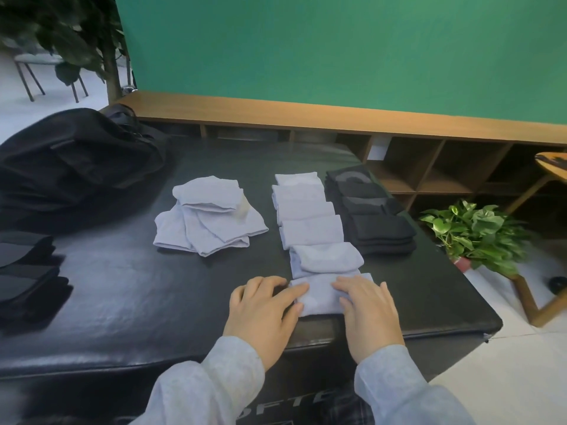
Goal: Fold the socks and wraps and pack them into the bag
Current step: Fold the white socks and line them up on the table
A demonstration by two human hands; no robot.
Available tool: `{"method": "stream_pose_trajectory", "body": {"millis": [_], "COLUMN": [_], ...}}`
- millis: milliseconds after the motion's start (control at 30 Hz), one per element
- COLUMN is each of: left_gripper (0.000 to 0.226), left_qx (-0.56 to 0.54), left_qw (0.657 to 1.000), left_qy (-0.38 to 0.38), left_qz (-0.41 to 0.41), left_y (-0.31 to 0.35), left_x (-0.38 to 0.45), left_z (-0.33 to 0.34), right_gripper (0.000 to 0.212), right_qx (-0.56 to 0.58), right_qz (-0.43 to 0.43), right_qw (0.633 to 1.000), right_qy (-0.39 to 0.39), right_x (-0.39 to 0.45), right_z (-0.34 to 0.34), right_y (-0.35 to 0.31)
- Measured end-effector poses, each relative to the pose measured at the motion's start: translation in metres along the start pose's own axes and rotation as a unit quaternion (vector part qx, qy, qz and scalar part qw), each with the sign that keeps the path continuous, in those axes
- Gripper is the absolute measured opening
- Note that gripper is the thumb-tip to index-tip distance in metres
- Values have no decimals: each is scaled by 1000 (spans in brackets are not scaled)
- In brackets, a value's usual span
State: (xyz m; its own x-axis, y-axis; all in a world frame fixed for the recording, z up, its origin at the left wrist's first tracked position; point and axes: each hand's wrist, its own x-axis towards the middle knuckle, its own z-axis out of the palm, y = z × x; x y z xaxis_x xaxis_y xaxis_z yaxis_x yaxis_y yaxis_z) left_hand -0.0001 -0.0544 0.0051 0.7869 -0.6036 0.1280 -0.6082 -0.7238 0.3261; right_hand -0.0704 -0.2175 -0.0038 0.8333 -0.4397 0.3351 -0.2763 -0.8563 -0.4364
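A folded light grey sock (322,294) lies near the front edge of the black padded table (122,302). My left hand (264,308) presses its left end with flat fingers. My right hand (368,311) lies flat on its right part. Behind it a row of folded grey socks (310,219) runs toward the back. A loose pile of unfolded grey socks (208,219) sits left of that row. Folded black socks (374,216) form a row at the right. A black bag (73,167) rests at the table's back left.
More dark folded pieces (27,271) are stacked at the table's left edge. A potted green plant (472,231) stands on the floor to the right. A low wooden shelf (414,167) runs behind the table under a green wall. A wooden stool leg (534,305) is at far right.
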Motion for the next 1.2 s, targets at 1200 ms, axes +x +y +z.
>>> {"method": "stream_pose_trajectory", "body": {"millis": [1200], "left_gripper": [68], "left_qx": [64], "left_qw": [984], "left_qy": [157], "left_qz": [-61], "left_y": [-129], "left_x": [87], "left_z": [-26], "right_gripper": [39], "right_qx": [90], "right_qz": [-70], "right_qw": [987], "right_qy": [-116], "right_x": [40], "right_z": [69], "right_y": [-130]}}
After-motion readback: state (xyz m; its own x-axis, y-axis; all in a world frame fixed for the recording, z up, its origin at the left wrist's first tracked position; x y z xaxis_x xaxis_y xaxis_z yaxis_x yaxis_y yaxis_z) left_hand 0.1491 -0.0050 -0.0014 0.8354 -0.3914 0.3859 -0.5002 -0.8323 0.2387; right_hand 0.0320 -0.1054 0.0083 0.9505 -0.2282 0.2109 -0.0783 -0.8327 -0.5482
